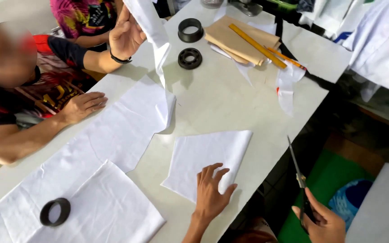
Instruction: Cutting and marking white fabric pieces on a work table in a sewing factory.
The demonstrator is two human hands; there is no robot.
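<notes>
Bright, even daylight, mostly sharp.
Soft shadows fall toward 5 o'clock; white cloth (127, 130) near clipping; 9 o'clock edge blurred; 4 o'clock dim.

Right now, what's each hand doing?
Left hand: open, flat on the white cloth piece.
Right hand: closed on the scissors, off the table edge.

The person's left hand (211, 191) lies flat and palm down at about six o'clock, fingers spread and pointing toward twelve, the forearm running back toward the lower edge. The wrist is straight. The right hand (320, 220) sits lower, near five o'clock, off to the side and raised, its fingers curled closed in a grip with the thumb uppermost, knuckles turned toward the left hand. The two hands are well apart.
</notes>
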